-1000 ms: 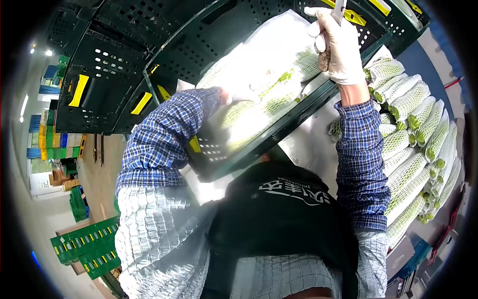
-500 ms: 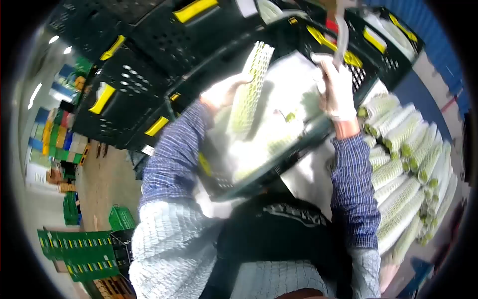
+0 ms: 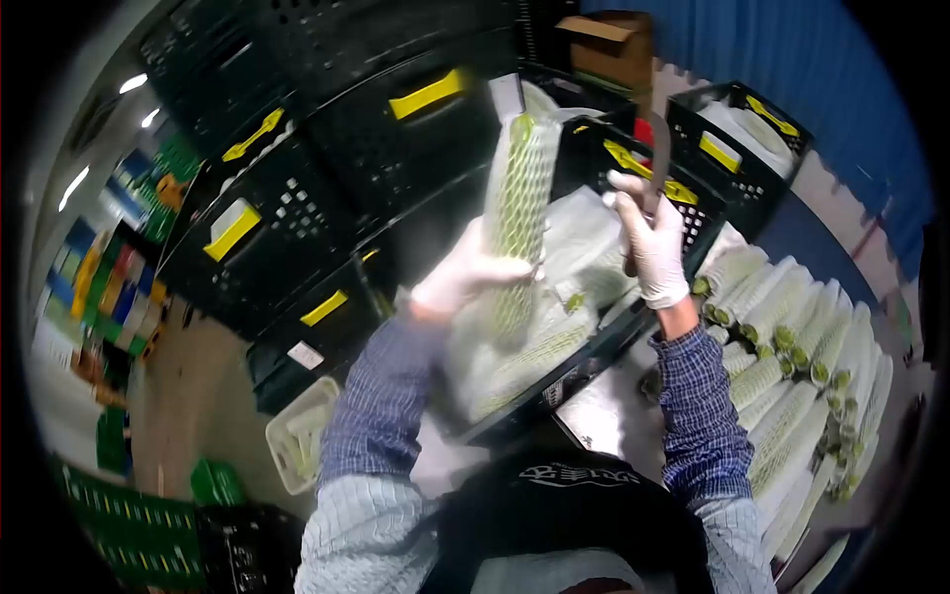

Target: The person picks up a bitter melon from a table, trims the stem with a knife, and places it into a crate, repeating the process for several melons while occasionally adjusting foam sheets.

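My left hand (image 3: pixel 477 272), in a white glove, grips a long green vegetable (image 3: pixel 522 188) in a white foam net sleeve, held nearly upright above an open dark crate (image 3: pixel 534 401). Its exact kind is hard to tell. Inside the crate lie more netted vegetables (image 3: pixel 539 361) and a white liner (image 3: pixel 584 233). My right hand (image 3: pixel 653 247), also gloved, is closed around a knife (image 3: pixel 660 148) with its blade pointing up, over the crate's right side. The knife's handle is mostly hidden by my fingers.
Many netted vegetables (image 3: pixel 792 386) are piled at the right. Dark crates with yellow handles (image 3: pixel 426 94) stand stacked behind and to the left. A pale plastic basket (image 3: pixel 302 436) sits at lower left, a cardboard box (image 3: pixel 609 54) at the back.
The view has shifted, bringing the pale basket and cardboard box into sight. The netted vegetable in my left hand is turned more upright. My right hand still holds the knife.
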{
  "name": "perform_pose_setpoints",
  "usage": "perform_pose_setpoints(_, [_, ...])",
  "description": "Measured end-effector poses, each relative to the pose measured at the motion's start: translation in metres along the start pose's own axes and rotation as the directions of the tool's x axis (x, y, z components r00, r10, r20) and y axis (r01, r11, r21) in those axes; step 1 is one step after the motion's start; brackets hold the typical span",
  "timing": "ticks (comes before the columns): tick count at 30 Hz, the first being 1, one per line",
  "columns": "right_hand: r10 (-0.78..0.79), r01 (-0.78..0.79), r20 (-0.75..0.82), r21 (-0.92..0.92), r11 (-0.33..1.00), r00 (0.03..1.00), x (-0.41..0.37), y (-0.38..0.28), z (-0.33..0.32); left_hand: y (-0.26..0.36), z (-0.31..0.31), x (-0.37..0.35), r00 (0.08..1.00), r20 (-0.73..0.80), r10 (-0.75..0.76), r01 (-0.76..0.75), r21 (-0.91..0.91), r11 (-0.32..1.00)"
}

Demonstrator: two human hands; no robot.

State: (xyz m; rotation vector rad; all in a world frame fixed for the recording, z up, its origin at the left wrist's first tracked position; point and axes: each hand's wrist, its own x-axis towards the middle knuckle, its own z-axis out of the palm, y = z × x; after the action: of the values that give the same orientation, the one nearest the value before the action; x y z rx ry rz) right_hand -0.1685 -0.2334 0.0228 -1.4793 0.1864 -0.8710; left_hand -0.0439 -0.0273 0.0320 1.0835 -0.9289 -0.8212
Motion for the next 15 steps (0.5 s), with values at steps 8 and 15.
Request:
perform_pose_setpoints(8, [-0.513,0.573,0.259,-0.298,0.763,0.818,-0.008,-0.064,0.026,0.003,0.003,-0.008,0.999,0.037,0.009,-0.014,0.128,0.992])
perform_pose_setpoints(15, [-0.782,0.830,0.352,-0.434,0.350,0.514,-0.020,-0.060,0.027,0.014,0.012,-0.015,0.997,0.050,0.061,-0.064,0.064,0.996])
